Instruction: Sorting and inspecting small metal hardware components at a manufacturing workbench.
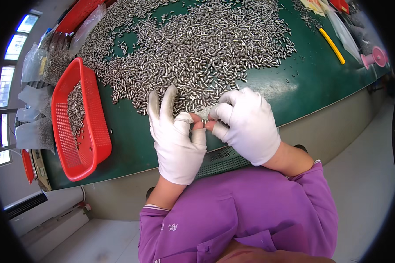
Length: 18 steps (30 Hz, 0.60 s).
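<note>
My left hand [175,136] wears a white glove with bare thumb and index fingertips, its other fingers stretched out over the parts. Those two fingertips are pinched together near the table's front edge. Opposite it, my gloved right hand [245,122] also pinches with thumb and index finger. Between the two sets of fingertips shows a tiny metal part [205,121], mostly hidden by them. Just beyond the hands spreads a large heap of small silver metal cylinders [206,48] on the green tabletop [281,105].
A red plastic basket [102,131] with some metal parts stands at the left. Plastic bags of parts [35,131] lie beyond it. A yellow-handled tool [332,46] and a pink spool [375,57] are at the far right. A green perforated tray [221,162] sits below the table edge.
</note>
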Each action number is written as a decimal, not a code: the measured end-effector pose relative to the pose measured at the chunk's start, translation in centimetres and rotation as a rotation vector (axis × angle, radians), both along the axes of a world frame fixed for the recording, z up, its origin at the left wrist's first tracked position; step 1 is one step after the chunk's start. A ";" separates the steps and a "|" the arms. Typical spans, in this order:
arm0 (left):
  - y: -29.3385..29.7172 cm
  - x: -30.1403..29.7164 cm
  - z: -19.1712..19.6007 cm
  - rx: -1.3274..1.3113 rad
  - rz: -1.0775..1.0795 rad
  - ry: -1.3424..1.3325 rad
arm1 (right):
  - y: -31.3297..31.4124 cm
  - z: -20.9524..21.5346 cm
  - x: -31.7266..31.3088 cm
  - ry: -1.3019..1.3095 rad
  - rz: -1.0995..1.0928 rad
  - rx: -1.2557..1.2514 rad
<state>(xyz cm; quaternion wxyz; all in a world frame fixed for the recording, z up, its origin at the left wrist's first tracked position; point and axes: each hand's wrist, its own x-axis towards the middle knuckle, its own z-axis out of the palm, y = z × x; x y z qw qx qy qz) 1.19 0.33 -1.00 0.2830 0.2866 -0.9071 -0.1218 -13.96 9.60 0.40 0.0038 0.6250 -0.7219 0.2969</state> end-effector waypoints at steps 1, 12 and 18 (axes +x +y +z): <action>0.0 0.0 0.0 -0.002 0.002 -0.004 | 0.0 0.0 0.0 -0.011 -0.001 -0.007; -0.1 0.3 0.2 0.039 -0.041 -0.012 | -0.4 0.0 -0.1 -0.101 0.045 -0.033; 0.0 0.4 0.3 0.036 -0.042 -0.024 | -0.5 0.1 -0.1 -0.160 0.037 0.029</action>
